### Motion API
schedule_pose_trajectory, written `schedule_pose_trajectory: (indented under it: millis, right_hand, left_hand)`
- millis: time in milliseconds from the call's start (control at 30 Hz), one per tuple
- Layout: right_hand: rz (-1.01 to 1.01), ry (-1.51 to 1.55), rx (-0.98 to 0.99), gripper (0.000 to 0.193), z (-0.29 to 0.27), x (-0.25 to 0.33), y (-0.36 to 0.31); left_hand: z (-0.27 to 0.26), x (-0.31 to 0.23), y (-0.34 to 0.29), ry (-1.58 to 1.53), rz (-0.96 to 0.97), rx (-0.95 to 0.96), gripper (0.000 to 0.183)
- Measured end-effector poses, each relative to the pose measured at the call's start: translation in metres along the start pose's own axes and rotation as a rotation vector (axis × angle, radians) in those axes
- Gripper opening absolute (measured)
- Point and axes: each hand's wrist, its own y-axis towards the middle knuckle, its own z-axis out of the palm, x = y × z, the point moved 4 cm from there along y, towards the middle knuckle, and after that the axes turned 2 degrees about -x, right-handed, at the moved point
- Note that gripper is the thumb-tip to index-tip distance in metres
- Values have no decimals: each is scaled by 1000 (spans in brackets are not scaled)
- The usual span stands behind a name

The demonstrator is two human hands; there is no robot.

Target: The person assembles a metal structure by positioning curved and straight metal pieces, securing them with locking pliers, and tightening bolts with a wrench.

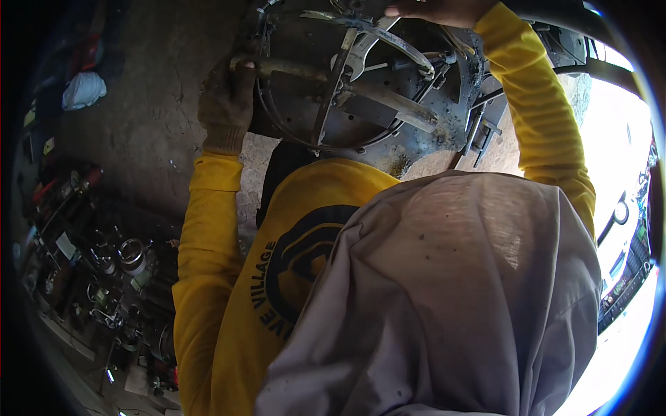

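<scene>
A round frame of bent metal strips (pixel 331 93) sits on a dark, pitted metal plate (pixel 444 111) at the top of the view. My left hand (pixel 227 97), in a brown knit glove, closes around the frame's left edge, beside the end of a flat crossbar (pixel 295 69). A silver open-ended wrench (pixel 362 50) slants inside the frame, its jaw low near the middle. At the wrench's upper end is my right hand (pixel 444 10), its fingers closed over the handle and partly cut off by the top edge. A second worn metal bar (pixel 395 105) crosses the frame at the right.
Grey cloth (pixel 444 291) and a yellow shirt (pixel 305 187) fill the lower middle. Metal parts and tools (pixel 118 277) lie cluttered at the lower left. A white bundle (pixel 84 91) rests on the floor at the far left. Thin metal rods (pixel 475 135) stick out beside the plate.
</scene>
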Motion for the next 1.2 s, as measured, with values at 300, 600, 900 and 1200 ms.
schedule_pose_trajectory:
  millis: [300,600,900,1200]
  right_hand:
    - [-335,-10,38,51,31,3,75]
    - [-77,38,10,40,22,24,21]
    - [617,96,48,44,17,16,-76]
    - [108,93,-124,37,8,10,-11]
  left_hand:
    - [3,4,-1,70,10,-19,51]
    - [-1,11,-8,63,35,-136,54]
    - [2,15,-3,81,16,-49,56]
    - [0,13,-4,63,30,-18,45]
